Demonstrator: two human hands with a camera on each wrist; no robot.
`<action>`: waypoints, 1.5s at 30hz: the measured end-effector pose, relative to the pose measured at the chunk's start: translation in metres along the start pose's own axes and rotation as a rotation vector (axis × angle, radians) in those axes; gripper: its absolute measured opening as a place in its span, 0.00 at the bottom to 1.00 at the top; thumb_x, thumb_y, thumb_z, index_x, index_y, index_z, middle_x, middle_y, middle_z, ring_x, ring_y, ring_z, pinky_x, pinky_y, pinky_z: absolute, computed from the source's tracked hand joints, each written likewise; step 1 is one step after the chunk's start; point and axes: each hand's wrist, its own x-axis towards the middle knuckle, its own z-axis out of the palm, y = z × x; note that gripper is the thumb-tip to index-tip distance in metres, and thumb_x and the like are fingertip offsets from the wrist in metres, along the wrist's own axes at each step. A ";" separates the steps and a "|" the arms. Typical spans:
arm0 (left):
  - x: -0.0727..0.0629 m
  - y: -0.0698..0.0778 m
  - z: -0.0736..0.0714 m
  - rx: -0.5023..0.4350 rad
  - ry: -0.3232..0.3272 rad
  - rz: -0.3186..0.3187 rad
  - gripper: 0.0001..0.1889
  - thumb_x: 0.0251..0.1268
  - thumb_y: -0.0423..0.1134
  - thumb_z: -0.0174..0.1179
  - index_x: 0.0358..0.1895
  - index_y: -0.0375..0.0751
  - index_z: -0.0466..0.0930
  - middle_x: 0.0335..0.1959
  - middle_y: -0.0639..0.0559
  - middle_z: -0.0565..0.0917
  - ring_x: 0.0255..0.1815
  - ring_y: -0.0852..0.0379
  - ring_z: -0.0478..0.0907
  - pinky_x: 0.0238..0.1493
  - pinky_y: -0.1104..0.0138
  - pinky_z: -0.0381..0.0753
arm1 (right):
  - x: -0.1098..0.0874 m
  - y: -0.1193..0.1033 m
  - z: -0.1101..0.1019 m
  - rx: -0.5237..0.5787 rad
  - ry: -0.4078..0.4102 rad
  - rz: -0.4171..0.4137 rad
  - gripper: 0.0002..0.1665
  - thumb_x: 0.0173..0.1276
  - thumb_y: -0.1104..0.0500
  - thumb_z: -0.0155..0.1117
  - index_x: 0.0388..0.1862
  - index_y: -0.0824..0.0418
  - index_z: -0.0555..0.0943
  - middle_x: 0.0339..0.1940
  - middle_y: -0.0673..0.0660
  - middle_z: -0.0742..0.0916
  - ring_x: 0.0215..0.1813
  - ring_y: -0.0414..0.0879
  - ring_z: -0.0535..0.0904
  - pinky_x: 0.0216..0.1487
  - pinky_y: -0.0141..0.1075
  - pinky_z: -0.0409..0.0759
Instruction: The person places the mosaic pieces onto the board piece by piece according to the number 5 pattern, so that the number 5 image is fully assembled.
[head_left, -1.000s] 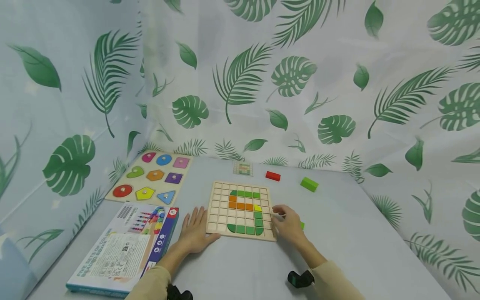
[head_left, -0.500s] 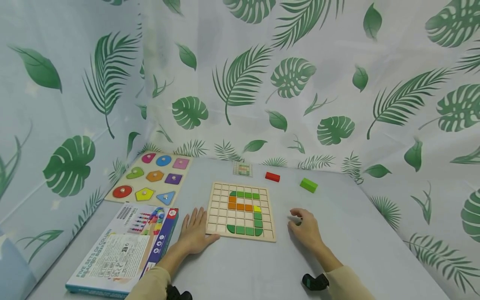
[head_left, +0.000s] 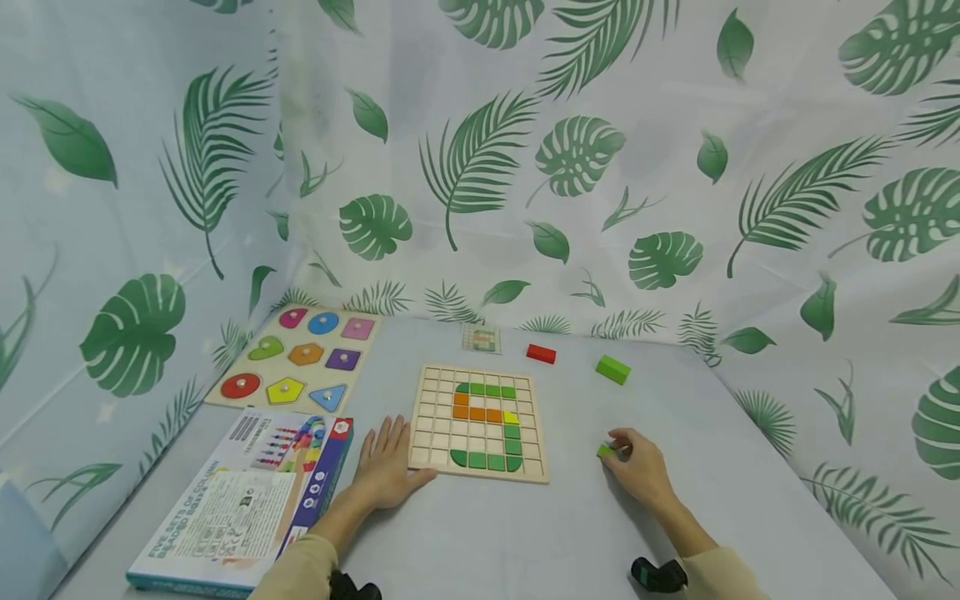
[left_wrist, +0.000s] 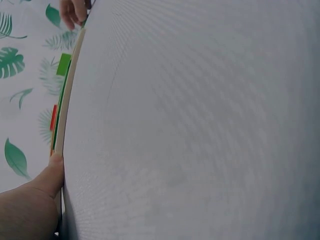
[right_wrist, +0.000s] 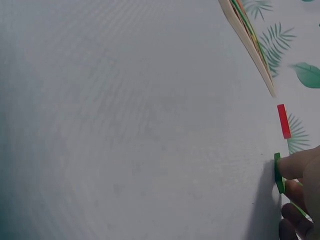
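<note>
A square wooden grid board [head_left: 480,477] lies on the table, with green, orange and yellow pieces set in some of its cells. My left hand [head_left: 385,467] rests flat on the table at the board's left edge, fingers spread and the thumb at the near corner. To the right of the board, my right hand [head_left: 641,471] pinches a small green block [right_wrist: 278,172] between thumb and fingers. In the head view most of that block is hidden by the fingertips. In the left wrist view the left thumb [left_wrist: 52,175] touches the board's edge.
Beyond the board lie a small pattern card [head_left: 482,338], a red block [head_left: 542,354] and a bigger green block [head_left: 613,369]. At the left are a shape puzzle board [head_left: 273,350] and a boxed toy [head_left: 240,500]. Leaf-printed cloth [head_left: 480,167] hangs behind.
My right hand has moved right, away from the board's right edge, and now pinches the small green block that lay there. The left hand stays in place.
</note>
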 end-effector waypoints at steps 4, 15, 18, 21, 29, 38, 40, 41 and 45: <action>-0.001 -0.001 -0.001 0.000 -0.004 -0.004 0.47 0.63 0.59 0.56 0.72 0.27 0.48 0.74 0.33 0.48 0.74 0.38 0.37 0.70 0.45 0.33 | -0.001 0.001 0.000 -0.006 -0.024 0.000 0.19 0.55 0.68 0.67 0.47 0.69 0.78 0.35 0.58 0.84 0.40 0.52 0.78 0.42 0.47 0.75; -0.002 -0.003 0.000 -0.008 -0.003 -0.009 0.47 0.62 0.59 0.56 0.72 0.27 0.48 0.74 0.32 0.48 0.74 0.37 0.38 0.70 0.45 0.33 | 0.007 -0.015 0.013 0.066 -0.044 -0.034 0.20 0.55 0.70 0.67 0.48 0.69 0.78 0.36 0.57 0.84 0.42 0.52 0.79 0.42 0.44 0.79; -0.002 -0.002 0.000 -0.014 -0.004 -0.008 0.47 0.62 0.59 0.56 0.72 0.27 0.48 0.74 0.33 0.47 0.74 0.37 0.37 0.70 0.45 0.33 | 0.010 -0.026 0.019 0.101 -0.033 -0.059 0.20 0.54 0.72 0.67 0.48 0.70 0.78 0.36 0.58 0.84 0.42 0.52 0.80 0.40 0.40 0.80; -0.003 -0.002 0.000 -0.013 -0.002 -0.007 0.47 0.62 0.59 0.56 0.72 0.27 0.48 0.74 0.32 0.47 0.74 0.37 0.38 0.70 0.45 0.33 | 0.014 -0.038 0.026 0.130 -0.021 -0.083 0.20 0.53 0.73 0.66 0.47 0.69 0.78 0.36 0.58 0.84 0.41 0.51 0.80 0.38 0.39 0.81; -0.003 -0.002 0.000 -0.004 -0.006 -0.010 0.47 0.62 0.59 0.56 0.72 0.27 0.48 0.74 0.33 0.48 0.74 0.38 0.38 0.70 0.45 0.33 | 0.022 -0.066 0.040 0.205 -0.042 -0.100 0.20 0.53 0.74 0.67 0.47 0.70 0.78 0.37 0.59 0.84 0.42 0.51 0.80 0.40 0.40 0.81; 0.001 -0.002 -0.001 0.007 0.001 0.002 0.47 0.63 0.59 0.56 0.72 0.27 0.48 0.74 0.33 0.48 0.74 0.38 0.38 0.70 0.46 0.33 | 0.028 -0.092 0.059 0.273 -0.071 -0.154 0.20 0.53 0.74 0.67 0.46 0.70 0.78 0.36 0.58 0.84 0.41 0.50 0.80 0.40 0.40 0.82; 0.001 -0.002 -0.001 0.010 0.002 0.001 0.47 0.62 0.59 0.56 0.72 0.27 0.48 0.74 0.33 0.48 0.74 0.38 0.38 0.70 0.46 0.34 | 0.029 -0.099 0.065 0.283 -0.081 -0.183 0.20 0.53 0.74 0.67 0.47 0.69 0.78 0.36 0.57 0.84 0.40 0.49 0.80 0.40 0.40 0.82; 0.001 -0.001 -0.001 0.011 0.002 0.001 0.47 0.62 0.59 0.56 0.72 0.27 0.48 0.74 0.33 0.48 0.74 0.38 0.38 0.70 0.46 0.34 | 0.029 -0.103 0.068 0.285 -0.087 -0.195 0.19 0.54 0.74 0.67 0.47 0.69 0.78 0.36 0.57 0.84 0.40 0.48 0.80 0.40 0.40 0.82; 0.001 -0.001 -0.002 0.016 -0.001 -0.002 0.47 0.62 0.59 0.57 0.72 0.27 0.48 0.74 0.33 0.48 0.74 0.38 0.38 0.70 0.46 0.34 | 0.029 -0.116 0.080 0.291 -0.117 -0.239 0.20 0.54 0.73 0.67 0.48 0.68 0.78 0.35 0.54 0.83 0.39 0.46 0.80 0.40 0.37 0.81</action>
